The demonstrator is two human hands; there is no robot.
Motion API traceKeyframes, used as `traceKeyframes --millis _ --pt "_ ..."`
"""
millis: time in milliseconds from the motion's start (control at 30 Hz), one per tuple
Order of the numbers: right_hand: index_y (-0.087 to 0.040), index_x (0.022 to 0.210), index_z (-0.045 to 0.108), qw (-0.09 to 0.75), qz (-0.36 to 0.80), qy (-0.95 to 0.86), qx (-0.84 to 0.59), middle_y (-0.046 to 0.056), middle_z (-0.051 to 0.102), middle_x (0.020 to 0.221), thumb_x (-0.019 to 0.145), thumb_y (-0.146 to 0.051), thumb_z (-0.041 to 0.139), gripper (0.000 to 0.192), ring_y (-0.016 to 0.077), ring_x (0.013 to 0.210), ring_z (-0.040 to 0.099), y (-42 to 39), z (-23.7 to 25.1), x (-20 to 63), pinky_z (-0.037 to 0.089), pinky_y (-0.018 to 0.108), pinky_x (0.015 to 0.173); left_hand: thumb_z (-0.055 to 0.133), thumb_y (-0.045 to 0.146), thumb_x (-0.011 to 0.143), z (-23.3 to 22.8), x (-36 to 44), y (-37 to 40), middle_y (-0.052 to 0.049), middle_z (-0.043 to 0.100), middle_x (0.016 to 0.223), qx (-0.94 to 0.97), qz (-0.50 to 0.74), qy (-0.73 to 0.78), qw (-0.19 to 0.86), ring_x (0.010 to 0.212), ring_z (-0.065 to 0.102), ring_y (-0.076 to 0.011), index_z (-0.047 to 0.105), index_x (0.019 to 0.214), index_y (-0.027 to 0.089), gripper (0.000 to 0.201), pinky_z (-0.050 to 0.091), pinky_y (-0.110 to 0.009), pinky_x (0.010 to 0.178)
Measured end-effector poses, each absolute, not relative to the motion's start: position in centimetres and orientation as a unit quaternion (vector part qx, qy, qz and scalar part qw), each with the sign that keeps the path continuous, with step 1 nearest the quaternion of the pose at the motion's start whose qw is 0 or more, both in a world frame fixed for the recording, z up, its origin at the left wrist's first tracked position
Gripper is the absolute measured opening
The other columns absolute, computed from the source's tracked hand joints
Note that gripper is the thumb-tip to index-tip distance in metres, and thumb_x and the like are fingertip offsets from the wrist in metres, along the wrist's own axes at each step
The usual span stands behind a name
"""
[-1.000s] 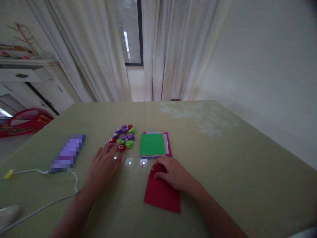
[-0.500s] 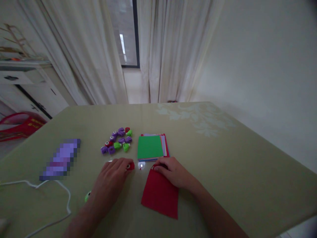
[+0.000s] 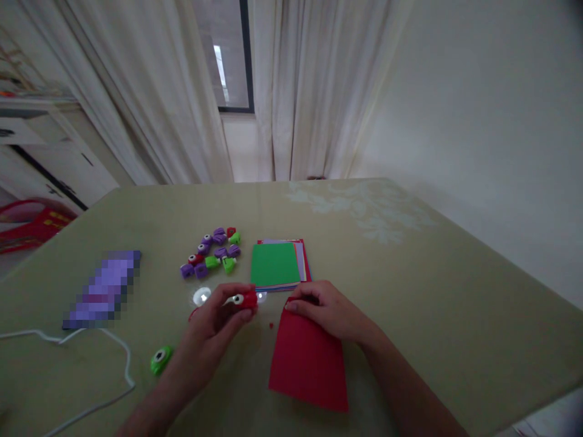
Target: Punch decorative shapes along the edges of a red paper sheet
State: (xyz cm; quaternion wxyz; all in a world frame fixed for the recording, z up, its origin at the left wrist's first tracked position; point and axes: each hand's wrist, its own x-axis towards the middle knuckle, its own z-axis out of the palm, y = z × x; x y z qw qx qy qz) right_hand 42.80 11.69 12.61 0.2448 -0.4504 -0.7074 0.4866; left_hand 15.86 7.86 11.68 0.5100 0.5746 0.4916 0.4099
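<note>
1. Olive-green table (image 3: 410, 285) beneath curtained window.
2. Left hand (image 3: 214, 325) grips red punch (image 3: 248, 299), lifted just left of red sheet (image 3: 307, 358).
3. Right hand (image 3: 325, 309) presses flat on sheet's far edge; the sheet's long axis runs toward the person.

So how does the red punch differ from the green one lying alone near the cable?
The red punch is pinched in the left hand, lifted by the red sheet; the green punch lies untouched on the table. Colours differ: red against bright green. Both look alike in size and shape, each with a white, dark-centred button.
</note>
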Motion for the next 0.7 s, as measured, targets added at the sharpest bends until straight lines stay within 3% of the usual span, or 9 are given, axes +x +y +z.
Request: traceKeyframes --millis 133,333,700 --pt "-0.019 0.091 0.078 0.245 0.482 -0.710 -0.452 0.002 0.074 0.086 0.102 -0.042 0.066 0.028 0.0183 0.080 0.062 12.0 12.5 43.3 0.044 0.028 0.072 0.079 0.052 0.093 12.1 15.1 8.4 -0.010 0.079 0.130 0.510 0.418 0.522 0.541 0.118 0.077 -0.0306 0.068 0.129 0.025 0.046 0.063 -0.039 0.094" --pt "-0.019 0.092 0.079 0.248 0.486 -0.707 -0.450 0.002 0.076 0.089 0.102 -0.041 0.066 0.027 0.0190 0.082 0.064 12.0 12.5 43.2 0.045 0.029 0.074 0.078 0.062 0.092 10.7 15.9 8.0 -0.011 0.081 0.131 0.437 0.415 0.513 0.611 0.125 0.074 -0.0296 0.071 0.131 0.025 0.054 0.056 -0.044 0.111" --pt "-0.020 0.092 0.079 0.286 0.519 -0.679 -0.433 0.000 0.075 0.086 0.096 -0.034 0.076 0.015 0.0167 0.080 0.064 11.4 12.5 42.2 0.045 0.027 0.074 0.087 0.061 0.084 9.5 17.1 7.2 -0.010 0.083 0.125 0.403 0.384 0.488 0.673 0.120 0.075 -0.0313 0.080 0.121 0.025 0.053 0.058 -0.042 0.108"
